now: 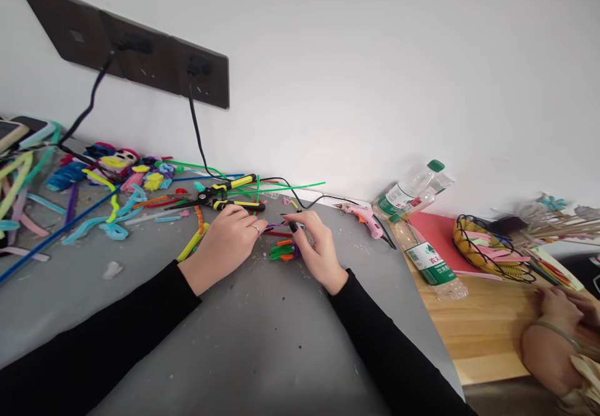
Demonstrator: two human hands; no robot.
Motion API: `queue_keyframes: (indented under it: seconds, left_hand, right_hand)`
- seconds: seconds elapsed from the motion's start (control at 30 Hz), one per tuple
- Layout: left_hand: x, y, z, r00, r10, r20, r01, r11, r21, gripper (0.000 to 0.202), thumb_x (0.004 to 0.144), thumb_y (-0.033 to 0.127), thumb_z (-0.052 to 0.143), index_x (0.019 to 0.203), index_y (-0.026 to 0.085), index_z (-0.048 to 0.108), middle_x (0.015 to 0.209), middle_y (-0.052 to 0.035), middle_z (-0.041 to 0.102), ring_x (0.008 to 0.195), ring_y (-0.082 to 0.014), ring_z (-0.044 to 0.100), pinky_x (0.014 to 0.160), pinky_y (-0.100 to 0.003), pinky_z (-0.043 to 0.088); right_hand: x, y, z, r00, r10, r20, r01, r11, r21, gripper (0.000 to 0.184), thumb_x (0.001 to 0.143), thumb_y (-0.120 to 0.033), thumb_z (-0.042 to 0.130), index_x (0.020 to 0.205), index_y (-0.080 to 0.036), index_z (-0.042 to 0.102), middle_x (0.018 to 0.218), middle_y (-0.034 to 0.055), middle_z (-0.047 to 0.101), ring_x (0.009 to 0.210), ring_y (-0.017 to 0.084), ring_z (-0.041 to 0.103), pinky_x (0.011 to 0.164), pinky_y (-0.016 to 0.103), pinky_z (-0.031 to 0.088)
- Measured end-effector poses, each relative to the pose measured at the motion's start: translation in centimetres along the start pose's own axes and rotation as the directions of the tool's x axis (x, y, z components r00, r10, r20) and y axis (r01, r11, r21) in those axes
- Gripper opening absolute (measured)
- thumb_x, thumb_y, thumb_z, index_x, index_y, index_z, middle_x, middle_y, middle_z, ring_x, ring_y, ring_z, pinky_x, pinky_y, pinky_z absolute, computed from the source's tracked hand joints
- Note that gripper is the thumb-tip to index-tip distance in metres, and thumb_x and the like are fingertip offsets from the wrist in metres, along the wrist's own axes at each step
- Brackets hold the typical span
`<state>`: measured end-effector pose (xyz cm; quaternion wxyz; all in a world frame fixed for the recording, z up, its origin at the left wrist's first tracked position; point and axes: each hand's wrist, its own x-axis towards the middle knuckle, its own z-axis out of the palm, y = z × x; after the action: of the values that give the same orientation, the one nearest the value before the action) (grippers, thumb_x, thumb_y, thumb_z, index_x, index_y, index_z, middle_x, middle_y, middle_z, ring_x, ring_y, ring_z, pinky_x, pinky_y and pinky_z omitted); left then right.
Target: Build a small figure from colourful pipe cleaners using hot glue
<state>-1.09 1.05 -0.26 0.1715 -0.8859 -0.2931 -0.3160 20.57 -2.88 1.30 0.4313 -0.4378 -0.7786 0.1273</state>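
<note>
A short purple pipe cleaner [274,225] stretches between my two hands above the grey table. The fingertips of my left hand [229,238] are closed on its left end. My right hand [315,247], with dark nails, pinches at the other end, partly hidden by its own fingers. Just below lies a small bundle of green, orange and purple pipe cleaner [282,252], close to my right thumb. A red pipe cleaner piece [279,233] shows behind the bundle. Yellow-and-black pliers [225,194] rest beyond my left hand.
A pink glue gun [363,216] lies right, its cord along the wall. Plastic bottles [434,266] stand and lie at the table's right edge. Several pipe cleaners and fuzzy figures [117,163] crowd the left. Another person's hands [562,316] rest at the wooden table near a basket [487,247].
</note>
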Motion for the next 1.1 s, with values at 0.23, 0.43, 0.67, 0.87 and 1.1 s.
queue_keyframes:
  seconds: [0.23, 0.43, 0.67, 0.87, 1.1]
  left_hand:
    - [-0.1, 0.8, 0.1, 0.999, 0.033, -0.039, -0.035, 0.998, -0.044, 0.030, 0.099, 0.005, 0.046, 0.092, 0.016, 0.073, 0.072, -0.0027, 0.071, 0.069, -0.0209, 0.061, 0.082, -0.038, 0.050]
    - [0.1, 1.1, -0.1, 0.999, 0.048, -0.019, -0.049, 0.995, -0.090, 0.030, 0.097, 0.003, 0.047, 0.089, 0.017, 0.072, 0.070, -0.0019, 0.069, 0.068, -0.0199, 0.060, 0.082, -0.038, 0.049]
    - [0.1, 1.3, 0.1, 0.998, 0.039, -0.041, -0.044, 0.990, -0.134, 0.027, 0.097, 0.004, 0.049, 0.090, 0.016, 0.072, 0.069, -0.0008, 0.068, 0.067, -0.0193, 0.058, 0.083, -0.037, 0.049]
    - [-0.2, 1.4, 0.3, 0.999, 0.020, -0.038, -0.026, 0.984, -0.176, 0.029, 0.098, 0.005, 0.048, 0.086, 0.017, 0.072, 0.070, -0.0019, 0.071, 0.069, -0.0191, 0.062, 0.080, -0.036, 0.050]
    - [-0.6, 1.4, 0.6, 0.997, 0.037, -0.069, -0.051, 0.974, -0.219, 0.025, 0.096, 0.003, 0.052, 0.094, 0.012, 0.075, 0.083, -0.0081, 0.079, 0.076, -0.0226, 0.071, 0.079, -0.040, 0.055]
  right_hand:
    - [-0.1, 0.3, 0.5, 0.985, -0.172, 0.025, 0.174, 0.974, -0.149, 0.010, 0.103, -0.022, 0.056, 0.101, -0.022, 0.065, 0.097, 0.0066, 0.073, 0.097, 0.021, 0.062, 0.085, 0.036, 0.051]
    - [-0.3, 0.0, 0.7, 0.995, -0.094, 0.037, 0.095, 0.995, -0.017, 0.017, 0.105, -0.020, 0.047, 0.093, -0.023, 0.058, 0.090, 0.0052, 0.068, 0.091, 0.020, 0.060, 0.083, 0.036, 0.050]
    - [0.0, 0.3, 0.4, 0.997, 0.066, 0.032, -0.066, 0.998, -0.002, 0.031, 0.108, -0.027, 0.039, 0.079, -0.022, 0.052, 0.080, 0.0031, 0.060, 0.080, 0.018, 0.057, 0.078, 0.033, 0.048]
    - [6.7, -1.1, 1.2, 0.971, -0.009, 0.237, 0.036, 0.993, -0.111, 0.019, 0.097, -0.012, 0.052, 0.113, -0.020, 0.058, 0.109, 0.0077, 0.070, 0.105, 0.021, 0.064, 0.093, 0.036, 0.053]
    - [15.1, -3.5, 7.2, 0.565, 0.162, 0.809, 0.388, 0.813, -0.434, 0.020, 0.093, -0.001, 0.055, 0.108, -0.013, 0.060, 0.116, 0.0152, 0.070, 0.102, 0.027, 0.071, 0.077, 0.034, 0.054]
